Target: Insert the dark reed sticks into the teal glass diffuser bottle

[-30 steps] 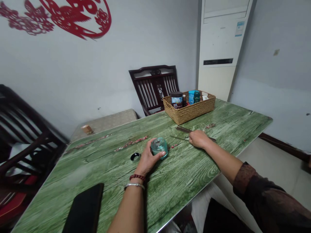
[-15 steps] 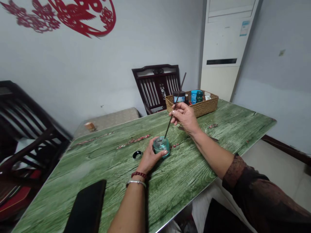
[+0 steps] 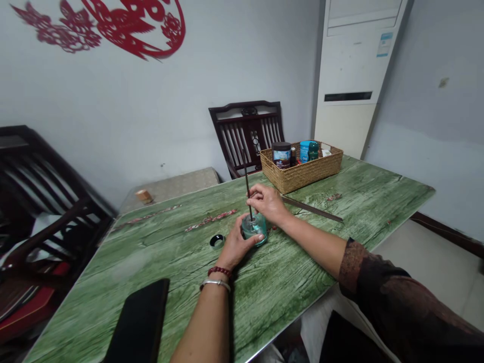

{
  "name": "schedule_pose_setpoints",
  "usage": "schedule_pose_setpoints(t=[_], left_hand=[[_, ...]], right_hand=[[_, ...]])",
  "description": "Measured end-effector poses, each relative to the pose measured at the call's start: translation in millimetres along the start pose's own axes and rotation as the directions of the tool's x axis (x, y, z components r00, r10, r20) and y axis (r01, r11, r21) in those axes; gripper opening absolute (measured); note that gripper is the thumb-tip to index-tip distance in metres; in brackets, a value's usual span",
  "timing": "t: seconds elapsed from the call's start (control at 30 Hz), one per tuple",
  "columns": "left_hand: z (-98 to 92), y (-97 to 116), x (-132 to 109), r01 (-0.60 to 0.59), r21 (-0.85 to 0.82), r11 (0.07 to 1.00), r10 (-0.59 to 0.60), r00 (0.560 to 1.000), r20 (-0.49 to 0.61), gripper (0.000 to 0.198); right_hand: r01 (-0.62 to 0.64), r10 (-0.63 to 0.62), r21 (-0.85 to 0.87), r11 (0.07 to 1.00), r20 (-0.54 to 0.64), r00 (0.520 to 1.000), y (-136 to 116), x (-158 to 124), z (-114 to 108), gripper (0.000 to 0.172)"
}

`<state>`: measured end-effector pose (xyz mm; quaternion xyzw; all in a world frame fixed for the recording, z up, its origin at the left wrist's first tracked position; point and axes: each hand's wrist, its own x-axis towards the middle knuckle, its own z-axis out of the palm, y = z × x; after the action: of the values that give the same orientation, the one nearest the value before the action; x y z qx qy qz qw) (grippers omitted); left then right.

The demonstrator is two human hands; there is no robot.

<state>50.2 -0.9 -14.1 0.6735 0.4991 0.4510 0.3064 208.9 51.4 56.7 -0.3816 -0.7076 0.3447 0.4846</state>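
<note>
A small teal glass bottle (image 3: pixel 259 233) stands on the green wood-patterned table (image 3: pixel 189 282). My left hand (image 3: pixel 240 239) is wrapped round its near left side, thumb across the front. Between the thumb and fingers of my right hand (image 3: pixel 265 202) is a thin dark stick (image 3: pixel 247 176), held nearly upright. Its lower end is at the bottle's mouth; how deep it goes in I cannot tell. A black and silver ring-shaped cap (image 3: pixel 217 241) lies left of the bottle. More dark sticks (image 3: pixel 313 208) lie on the table behind my right forearm.
A wicker basket (image 3: pixel 302 174) with jars and bottles stands at the table's back right. A black phone-like slab (image 3: pixel 138 322) lies at the front left. Dark wooden chairs stand behind (image 3: pixel 247 136) and at the left (image 3: pixel 49 217). A small orange-brown object (image 3: pixel 143 195) sits on a lower surface.
My right hand has moved down and left, bringing the stick more upright and its lower end into the bottle's mouth. My left hand still holds the bottle. The view has shifted slightly.
</note>
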Motion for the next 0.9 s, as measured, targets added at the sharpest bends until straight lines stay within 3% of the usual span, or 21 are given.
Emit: schedule_pose_setpoints(t=[0.1, 0.23, 0.37, 0.47, 0.63, 0.9], left_hand=[[-0.6, 0, 0, 0.004, 0.017, 1.0, -0.004, 1.0, 0.001, 0.081], [-0.5, 1, -1, 0.025, 0.029, 0.999, -0.024, 1.0, -0.015, 0.079], [0.0, 2, 0, 0.054, 0.032, 0.998, -0.053, 0.998, -0.026, 0.078], [-0.2, 1, 0, 0.064, 0.042, 0.997, -0.063, 0.998, -0.021, 0.078], [-1.0, 2, 1, 0.062, 0.051, 0.997, -0.06, 0.997, -0.042, 0.077], [-0.6, 4, 2, 0.047, 0.058, 0.997, -0.045, 0.998, -0.038, 0.077]], right_hand=[[0.051, -0.048, -0.144, 0.988, 0.024, 0.999, 6, -8, -4, 0.012], [0.06, -0.08, -0.38, 0.923, -0.038, 0.996, 19, -20, -42, 0.014], [-0.146, 0.048, -0.703, 0.696, -0.158, 0.986, 45, -37, -94, 0.021], [-0.249, 0.2, -0.838, 0.485, -0.171, 0.965, 63, -45, -114, 0.027], [-0.207, 0.301, -0.915, 0.347, -0.1, 0.948, 72, -47, -112, 0.033], [-0.204, 0.33, -0.918, 0.341, -0.087, 0.94, 69, -49, -108, 0.032]])
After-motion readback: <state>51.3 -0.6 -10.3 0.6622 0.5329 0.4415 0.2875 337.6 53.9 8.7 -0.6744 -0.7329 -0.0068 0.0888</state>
